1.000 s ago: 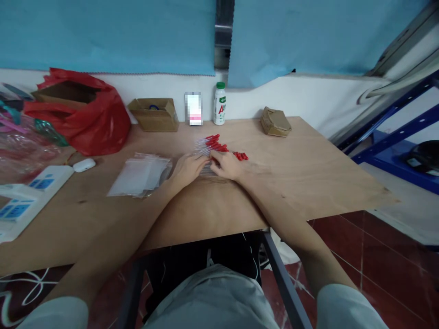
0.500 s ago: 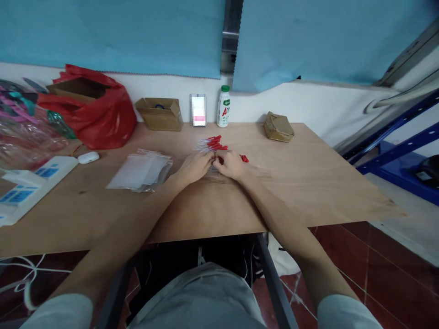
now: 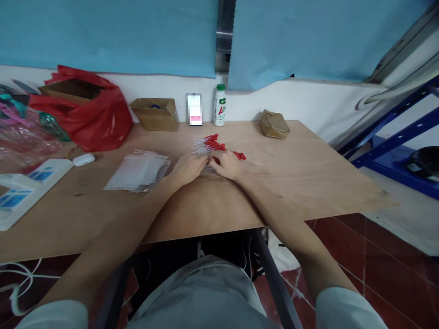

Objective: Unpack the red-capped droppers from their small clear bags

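My left hand (image 3: pixel 190 167) and my right hand (image 3: pixel 224 164) meet over the middle of the table, fingers curled and closed, fingertips almost touching. What they pinch is hidden behind the fingers. Just beyond them lies a bunch of thin silver-shafted tools with red handles (image 3: pixel 213 145), their shafts pointing left. More red handles (image 3: pixel 240 156) stick out past my right hand, and thin shafts (image 3: pixel 208 170) show below the fingers. To the left of my left hand rests a stack of clear zip bags (image 3: pixel 137 171).
Along the wall stand a red bag (image 3: pixel 103 114), an open cardboard box (image 3: pixel 157 119), a phone (image 3: pixel 195 109), a white bottle with a green cap (image 3: pixel 220 107) and a crumpled small carton (image 3: pixel 274 124). A power strip (image 3: pixel 37 189) and a white earbud case (image 3: pixel 83 159) lie at left.
The whole view has shifted slightly. My hands stay together at the same spot by the red-handled tools, with only a small change in the fingers.
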`<state>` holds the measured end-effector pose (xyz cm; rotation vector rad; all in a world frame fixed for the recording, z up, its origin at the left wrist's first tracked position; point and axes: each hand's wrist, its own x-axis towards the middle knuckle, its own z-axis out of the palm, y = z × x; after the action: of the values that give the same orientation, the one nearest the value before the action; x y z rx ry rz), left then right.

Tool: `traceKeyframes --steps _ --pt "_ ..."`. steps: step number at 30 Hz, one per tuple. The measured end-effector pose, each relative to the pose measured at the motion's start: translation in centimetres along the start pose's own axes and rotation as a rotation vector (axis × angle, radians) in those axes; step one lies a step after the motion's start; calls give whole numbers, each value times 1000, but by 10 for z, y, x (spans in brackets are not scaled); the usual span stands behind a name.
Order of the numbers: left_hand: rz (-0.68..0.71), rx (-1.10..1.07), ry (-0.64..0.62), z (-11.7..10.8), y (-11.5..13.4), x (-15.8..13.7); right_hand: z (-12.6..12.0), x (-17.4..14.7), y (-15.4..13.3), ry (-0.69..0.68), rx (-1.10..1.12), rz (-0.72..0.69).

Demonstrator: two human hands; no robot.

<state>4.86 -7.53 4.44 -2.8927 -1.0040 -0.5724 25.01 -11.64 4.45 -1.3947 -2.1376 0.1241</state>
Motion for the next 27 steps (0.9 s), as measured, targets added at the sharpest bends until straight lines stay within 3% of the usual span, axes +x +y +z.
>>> traceKeyframes --steps 12,27 --pt "-2 57 109 1 2 0 -11 -1 4 -22 -11 97" --pt "45 34 57 -2 9 0 -2 -2 -2 19 -3 85"
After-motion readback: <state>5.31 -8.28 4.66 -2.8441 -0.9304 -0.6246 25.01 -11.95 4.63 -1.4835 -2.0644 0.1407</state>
